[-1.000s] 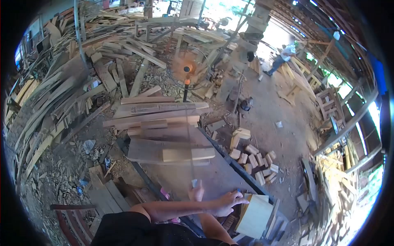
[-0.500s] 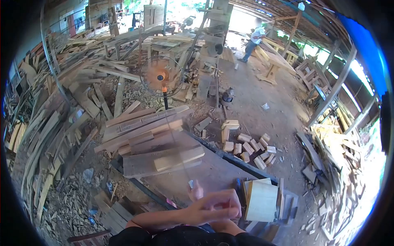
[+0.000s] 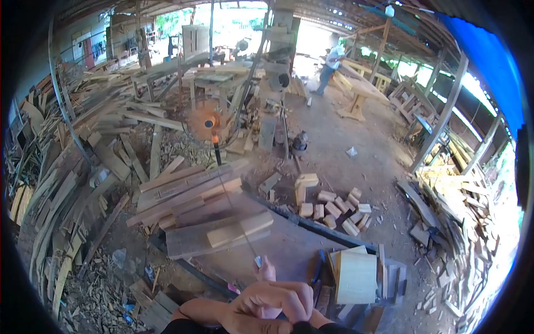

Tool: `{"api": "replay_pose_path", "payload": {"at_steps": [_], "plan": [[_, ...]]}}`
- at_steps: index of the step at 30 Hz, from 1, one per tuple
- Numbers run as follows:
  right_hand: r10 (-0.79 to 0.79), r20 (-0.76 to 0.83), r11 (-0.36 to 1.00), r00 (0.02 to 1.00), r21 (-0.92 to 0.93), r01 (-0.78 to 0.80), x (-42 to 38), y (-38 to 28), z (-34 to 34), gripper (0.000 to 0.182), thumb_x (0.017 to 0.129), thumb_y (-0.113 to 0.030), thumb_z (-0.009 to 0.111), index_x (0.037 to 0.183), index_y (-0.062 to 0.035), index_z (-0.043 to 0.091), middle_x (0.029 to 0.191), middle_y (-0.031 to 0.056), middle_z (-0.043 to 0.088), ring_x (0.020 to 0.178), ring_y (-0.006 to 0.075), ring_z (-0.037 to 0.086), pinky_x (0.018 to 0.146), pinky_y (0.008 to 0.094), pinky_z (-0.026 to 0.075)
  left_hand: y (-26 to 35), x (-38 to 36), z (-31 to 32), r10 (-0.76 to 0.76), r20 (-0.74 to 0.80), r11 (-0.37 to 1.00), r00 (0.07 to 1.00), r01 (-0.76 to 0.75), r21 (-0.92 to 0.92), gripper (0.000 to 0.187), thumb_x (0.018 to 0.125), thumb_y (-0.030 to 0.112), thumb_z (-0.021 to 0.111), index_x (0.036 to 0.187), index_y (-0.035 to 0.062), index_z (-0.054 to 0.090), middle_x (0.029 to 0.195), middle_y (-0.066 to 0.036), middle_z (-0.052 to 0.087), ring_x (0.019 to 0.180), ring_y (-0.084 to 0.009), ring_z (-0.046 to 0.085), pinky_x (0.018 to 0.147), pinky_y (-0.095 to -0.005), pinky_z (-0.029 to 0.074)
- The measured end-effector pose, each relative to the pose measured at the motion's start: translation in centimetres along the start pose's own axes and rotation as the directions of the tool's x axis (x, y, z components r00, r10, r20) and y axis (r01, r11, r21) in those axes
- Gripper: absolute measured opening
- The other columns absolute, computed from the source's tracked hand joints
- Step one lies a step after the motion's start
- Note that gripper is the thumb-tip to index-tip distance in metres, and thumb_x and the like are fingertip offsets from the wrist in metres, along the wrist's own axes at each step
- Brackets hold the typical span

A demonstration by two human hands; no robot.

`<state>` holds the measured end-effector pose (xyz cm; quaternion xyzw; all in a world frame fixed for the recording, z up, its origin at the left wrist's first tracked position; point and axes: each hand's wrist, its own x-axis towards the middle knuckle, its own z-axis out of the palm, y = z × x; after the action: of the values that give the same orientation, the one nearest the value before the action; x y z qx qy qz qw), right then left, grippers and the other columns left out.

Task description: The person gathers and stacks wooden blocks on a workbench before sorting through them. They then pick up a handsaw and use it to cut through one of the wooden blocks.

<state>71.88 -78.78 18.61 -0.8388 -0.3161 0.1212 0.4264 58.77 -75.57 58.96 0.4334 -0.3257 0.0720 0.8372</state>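
My left hand (image 3: 272, 303) crosses in front of my body and lies over my right forearm. Its fingers are curled in; what they grip, if anything, is hidden. Beyond it, my right hand (image 3: 266, 271) points forward, partly covered by the left. A small whitish object (image 3: 258, 261) shows at its fingertips, too small to name. A thin rod or line (image 3: 239, 217) runs from below the orange fan (image 3: 209, 124) to that spot. Ahead lies a brownish work surface (image 3: 278, 245) carrying a pale wooden block (image 3: 240, 229) and several planks (image 3: 189, 192).
Several cut wood blocks (image 3: 334, 206) lie on the ground beyond the surface. Pale boards (image 3: 356, 275) are stacked at right. Scrap wood (image 3: 61, 206) heaps up at left, and more offcuts (image 3: 445, 222) at far right. A person (image 3: 329, 68) stands beside a wooden table (image 3: 361, 89).
My left hand has come down and closer to my body, its fingers curling over the right forearm. The right hand stays almost in place. The whole view has tilted slightly.
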Motion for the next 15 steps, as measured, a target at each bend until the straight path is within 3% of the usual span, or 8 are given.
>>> {"api": "replay_pose_path", "payload": {"at_steps": [1,2,6,8,9,11,12,15], "plan": [[-0.028,-0.020,1.000,0.999,0.003,0.028,0.0,0.0,0.0,0.024,0.084,-0.023,0.061,0.097,-0.0080,0.047,0.088,0.0202,0.062,0.083,0.0419,0.061,0.069,0.0491,0.048,1.0,1.0,0.3,0.028,-0.082,0.994,0.996,-0.019,0.108,0.014,0.094,0.015,0.053,0.086,0.0052,0.059,0.081,-0.005,0.054,0.078,-0.0189,0.052,0.083,-0.0359,0.036],[-0.050,-0.036,0.999,0.998,0.005,0.050,0.0,-0.1,0.0,0.024,0.084,-0.023,0.061,0.096,-0.0079,0.048,0.088,0.0203,0.062,0.082,0.0420,0.061,0.069,0.0491,0.048,0.8,1.2,-0.1,0.071,-0.092,0.997,0.993,-0.069,0.021,0.013,0.095,0.010,0.053,0.099,0.0001,0.060,0.097,-0.007,0.052,0.089,-0.0139,0.050,0.080,-0.0275,0.037],[-0.098,-0.059,0.995,0.993,0.020,0.099,0.0,0.1,0.3,0.024,0.083,-0.023,0.062,0.095,-0.0077,0.049,0.085,0.0206,0.062,0.080,0.0428,0.061,0.068,0.0491,0.048,2.4,2.0,-0.4,0.078,-0.246,0.997,0.966,-0.078,0.009,0.012,0.092,0.011,0.057,0.096,0.0004,0.061,0.097,-0.008,0.052,0.089,-0.0149,0.052,0.082,-0.0302,0.037],[-0.091,-0.059,0.995,0.994,0.028,0.093,-0.1,0.2,0.4,0.024,0.082,-0.023,0.063,0.095,-0.0075,0.049,0.084,0.0207,0.062,0.079,0.0432,0.060,0.067,0.0491,0.047,3.4,2.2,0.3,0.037,-0.030,0.997,0.999,-0.039,-0.071,0.012,0.092,0.011,0.057,0.097,0.0007,0.061,0.097,-0.008,0.052,0.091,-0.0151,0.051,0.084,-0.0323,0.036],[-0.081,-0.058,0.996,0.995,0.031,0.083,0.0,0.3,0.4,0.024,0.082,-0.023,0.063,0.094,-0.0075,0.049,0.083,0.0207,0.062,0.079,0.0434,0.060,0.067,0.0490,0.047,3.0,2.2,0.9,0.015,0.049,0.991,0.999,-0.009,-0.131,0.021,0.092,0.021,0.057,0.097,0.0015,0.062,0.103,-0.011,0.052,0.099,-0.0176,0.050,0.088,-0.0344,0.034],[-0.078,-0.069,0.996,0.995,0.028,0.080,0.0,0.3,0.5,0.024,0.081,-0.023,0.064,0.094,-0.0074,0.050,0.081,0.0209,0.062,0.078,0.0438,0.060,0.066,0.0490,0.047,2.8,2.4,2.3,-0.064,0.087,0.989,0.994,0.075,-0.129,0.042,0.088,0.042,0.055,0.096,0.0020,0.064,0.102,-0.015,0.055,0.096,-0.0257,0.057,0.093,-0.0399,0.041],[-0.081,-0.078,0.996,0.994,0.021,0.083,0.0,0.3,0.5,0.025,0.081,-0.023,0.064,0.093,-0.0073,0.050,0.081,0.0209,0.062,0.077,0.0440,0.060,0.066,0.0490,0.047,2.6,2.6,2.9,-0.058,0.092,0.988,0.994,0.070,-0.136,0.042,0.088,0.042,0.055,0.096,0.0020,0.064,0.102,-0.015,0.055,0.096,-0.0257,0.057,0.093,-0.0399,0.041],[-0.006,-0.007,1.000,1.000,-0.004,0.006,-0.2,0.2,0.2,0.025,0.086,-0.026,0.060,0.099,-0.0082,0.047,0.089,0.0213,0.063,0.084,0.0433,0.060,0.070,0.0498,0.047,1.5,2.3,4.1,0.072,0.230,0.916,0.970,0.027,-0.401,0.056,0.083,0.040,0.069,0.114,-0.0068,0.061,0.109,-0.017,0.053,0.103,-0.0275,0.053,0.090,-0.0380,0.038]]}}
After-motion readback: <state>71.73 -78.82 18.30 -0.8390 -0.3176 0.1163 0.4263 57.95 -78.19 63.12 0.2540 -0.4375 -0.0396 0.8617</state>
